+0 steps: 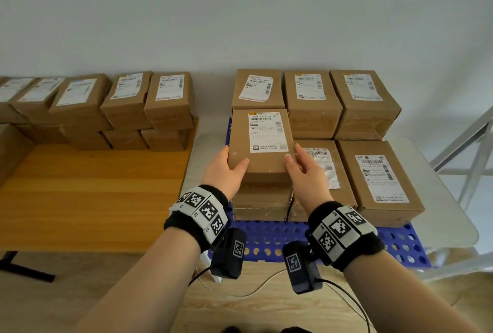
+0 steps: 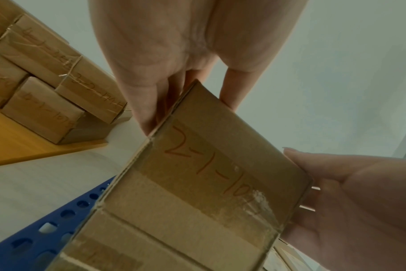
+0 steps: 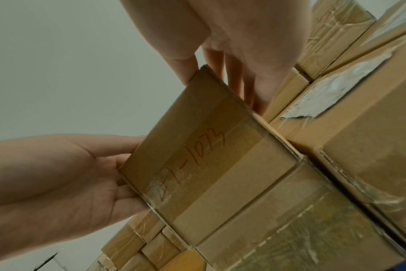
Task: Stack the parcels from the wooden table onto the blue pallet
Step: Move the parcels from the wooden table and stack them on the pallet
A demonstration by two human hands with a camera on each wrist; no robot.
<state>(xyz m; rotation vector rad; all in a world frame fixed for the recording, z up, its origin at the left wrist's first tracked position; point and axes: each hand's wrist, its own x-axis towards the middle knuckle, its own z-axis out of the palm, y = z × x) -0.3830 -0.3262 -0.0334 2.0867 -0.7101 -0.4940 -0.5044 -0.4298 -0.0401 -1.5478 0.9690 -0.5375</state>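
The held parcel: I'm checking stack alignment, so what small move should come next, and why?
Probably slide it a little back before letting go. Both the left hand and right hand grip the parcel at its near corners; it sits atop the front-left stack on the blue pallet, seeming to overhang the front.

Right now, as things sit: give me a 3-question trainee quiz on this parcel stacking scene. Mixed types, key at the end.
1. True or false: the held parcel is gripped by one hand only.
2. Multiple choice: the pallet under the front stack is A) red, B) blue, C) green.
3. Fill in: the parcels still to move sit on the ___ table.

Key:
1. False; left hand and right hand each hold a side.
2. B
3. wooden
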